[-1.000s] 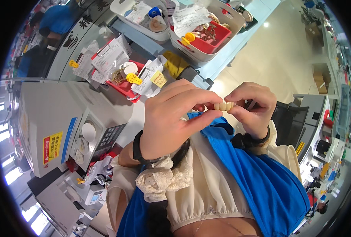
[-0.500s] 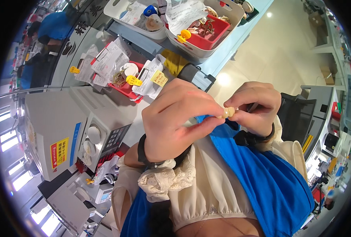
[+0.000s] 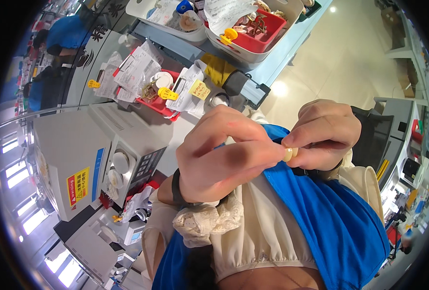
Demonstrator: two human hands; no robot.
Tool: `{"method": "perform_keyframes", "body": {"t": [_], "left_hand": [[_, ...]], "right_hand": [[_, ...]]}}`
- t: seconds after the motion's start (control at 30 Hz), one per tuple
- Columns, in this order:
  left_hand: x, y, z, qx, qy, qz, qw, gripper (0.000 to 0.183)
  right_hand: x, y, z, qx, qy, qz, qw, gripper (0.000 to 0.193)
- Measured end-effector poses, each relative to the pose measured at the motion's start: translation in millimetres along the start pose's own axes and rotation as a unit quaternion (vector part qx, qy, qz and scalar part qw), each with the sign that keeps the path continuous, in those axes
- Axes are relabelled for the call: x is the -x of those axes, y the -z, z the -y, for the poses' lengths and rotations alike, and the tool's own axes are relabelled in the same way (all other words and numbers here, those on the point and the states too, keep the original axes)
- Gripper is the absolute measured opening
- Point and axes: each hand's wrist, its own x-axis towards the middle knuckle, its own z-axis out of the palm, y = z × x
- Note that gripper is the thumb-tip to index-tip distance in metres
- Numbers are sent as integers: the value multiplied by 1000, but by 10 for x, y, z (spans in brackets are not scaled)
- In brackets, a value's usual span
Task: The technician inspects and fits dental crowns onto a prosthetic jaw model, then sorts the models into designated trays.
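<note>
Right of the machine point(image 3: 72, 154): one small cream tooth piece point(image 3: 289, 154), held up in front of a blue garment point(image 3: 328, 217); fingertips hide part of it, so its teeth cannot be counted.
Hands: two, both bare, both to the right of the machine and meeting at the tooth piece.
Left hand point(image 3: 229, 150): the nearer of the two to the machine; its grip is pinched on the tooth piece, back of the hand turned up, wrist bent, one black band point(image 3: 177, 188) on it.
Right hand point(image 3: 323, 133): farther from the machine; its grip pinches the other end between thumb and forefinger, remaining fingers curled.
Red trays: two; one point(image 3: 161, 111) just up and right of the machine, the other point(image 3: 253, 46) farther that way, inside a bin.
White bins: two point(image 3: 243, 55), side by side on a light-blue tabletop point(image 3: 288, 48), well apart from the machine, up and to its right.
Yellow tags: four in sight point(image 3: 167, 94), three above the machine's level, one below it.
White discs: two plain ones point(image 3: 121, 163) on the machine's right side.
</note>
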Motion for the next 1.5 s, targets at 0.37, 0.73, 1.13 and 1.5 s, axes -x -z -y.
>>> {"method": "perform_keyframes", "body": {"t": [0.37,0.73,1.13,1.5], "left_hand": [[117,-25,-1,59,-16,5,998,24],[103,-16,-105,27,14,19,999,36],[192,-80,-8,92,-44,-9,995,24],[150,-83,-56,-15,-27,16,999,27]], "right_hand": [[8,-28,7,-12,29,14,999,23],[16,-46,31,-12,35,17,999,23],[-4,0,62,-20,54,51,997,22],[12,3,84,20,55,43,997,21]]}}
